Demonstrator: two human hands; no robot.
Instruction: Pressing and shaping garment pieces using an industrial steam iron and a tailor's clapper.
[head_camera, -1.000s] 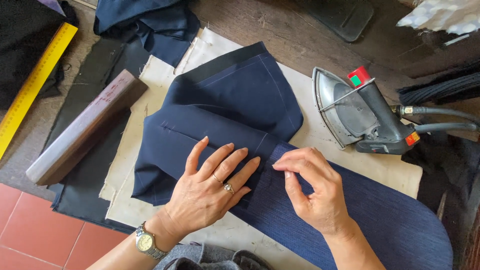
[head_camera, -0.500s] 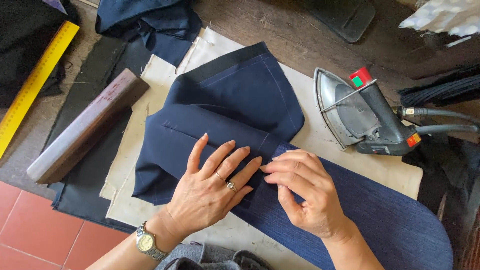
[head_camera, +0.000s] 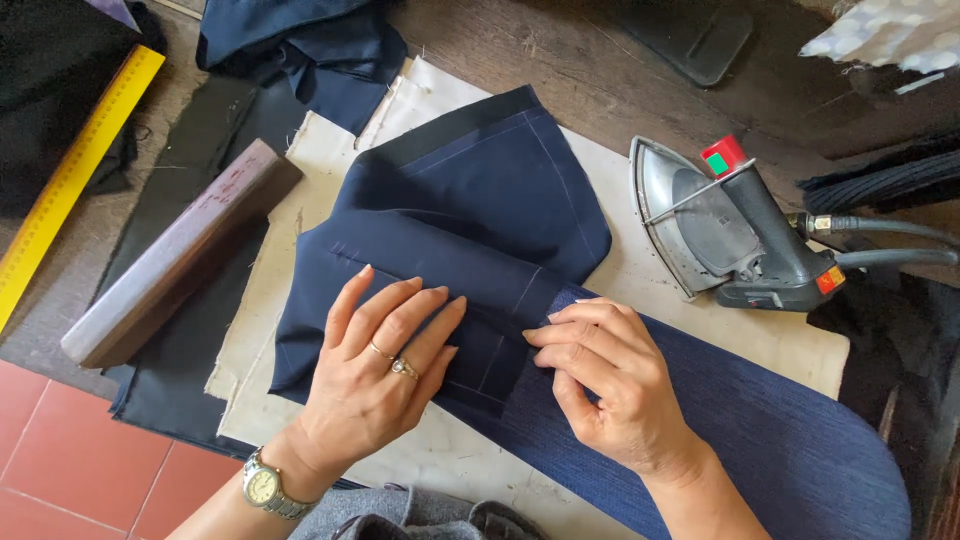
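Observation:
A folded piece of navy blue fabric (head_camera: 480, 215) with pale stitch lines lies on a cream pressing cloth (head_camera: 640, 270). My left hand (head_camera: 375, 375) rests flat on the fabric's lower fold, fingers spread, with rings and a wristwatch. My right hand (head_camera: 610, 385) sits just to its right, fingertips pinching the fabric's edge where it meets a blue ribbed padded board (head_camera: 800, 450).
A steam iron (head_camera: 720, 235) rests on its side at the right, hoses trailing off. A long wooden block (head_camera: 175, 255) lies to the left, a yellow ruler (head_camera: 70, 175) further left. More dark fabric (head_camera: 300, 45) is heaped at the top. Red floor tiles (head_camera: 60, 450) show at lower left.
My right hand has slid left toward my left hand and closed its fingertips on the fabric edge. My left hand stays flat in nearly the same place.

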